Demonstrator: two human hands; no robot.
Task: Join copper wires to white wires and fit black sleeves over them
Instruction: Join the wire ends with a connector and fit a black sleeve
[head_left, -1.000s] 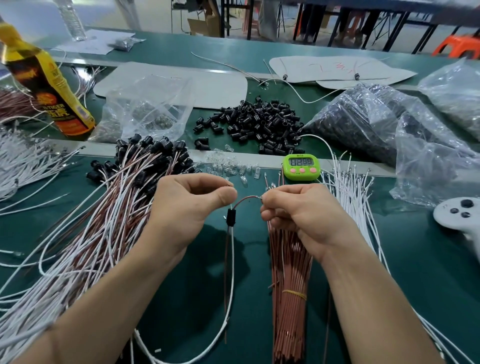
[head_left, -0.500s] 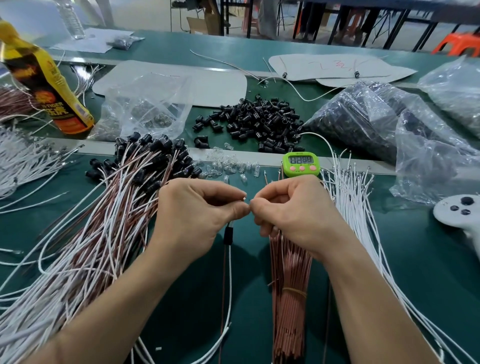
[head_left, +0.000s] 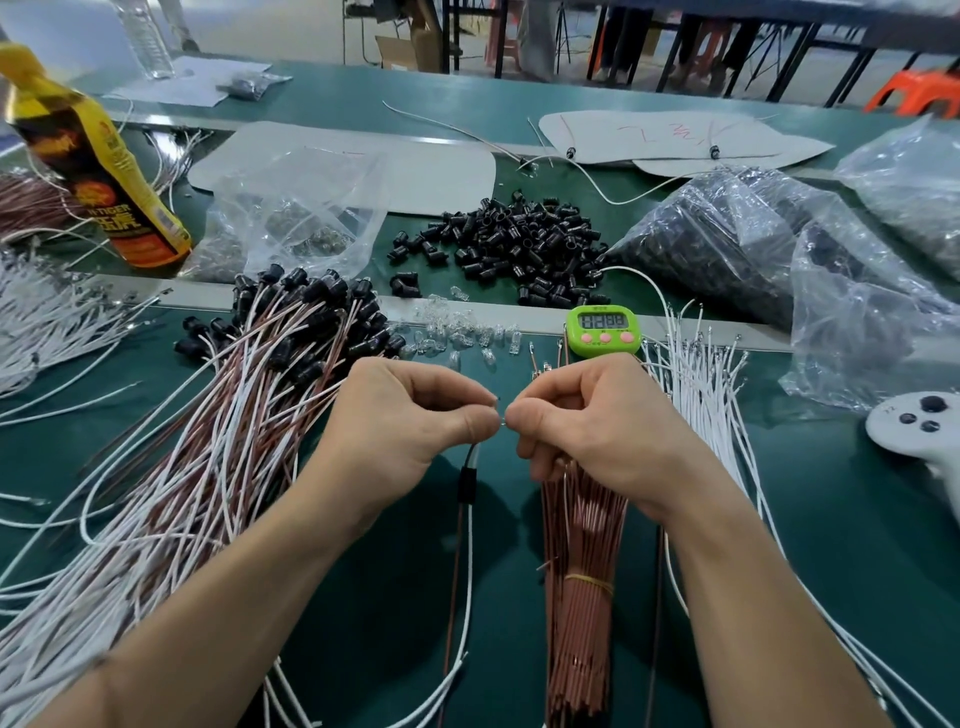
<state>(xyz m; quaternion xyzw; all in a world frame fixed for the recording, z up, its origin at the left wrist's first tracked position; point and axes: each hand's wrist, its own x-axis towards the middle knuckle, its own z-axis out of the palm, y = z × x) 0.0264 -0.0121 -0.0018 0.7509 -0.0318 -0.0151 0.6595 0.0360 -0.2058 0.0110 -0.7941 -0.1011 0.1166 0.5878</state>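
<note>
My left hand (head_left: 410, 415) and my right hand (head_left: 592, 421) meet thumb to thumb above the green mat, both pinching the top ends of a white wire (head_left: 469, 561) and a copper wire (head_left: 453, 587) that hang down together. A black sleeve (head_left: 466, 483) sits on the pair just below my left fingers. The joint itself is hidden between the fingertips. A banded bundle of copper wires (head_left: 579, 597) lies under my right wrist. Loose white wires (head_left: 706, 374) fan out on the right. Loose black sleeves (head_left: 519, 244) are heaped farther back.
Finished wire pairs with black sleeves (head_left: 218, 431) pile on the left. Small clear parts (head_left: 457, 332) and a green timer (head_left: 602, 330) lie behind my hands. Plastic bags (head_left: 779, 260), a yellow bottle (head_left: 98, 171) and a white controller (head_left: 919, 426) ring the work area.
My hands have come together; the gap with the bare copper wire arcing between them has closed. Both hands moved slightly away from me, and the sleeve now hangs just below my left fingers.
</note>
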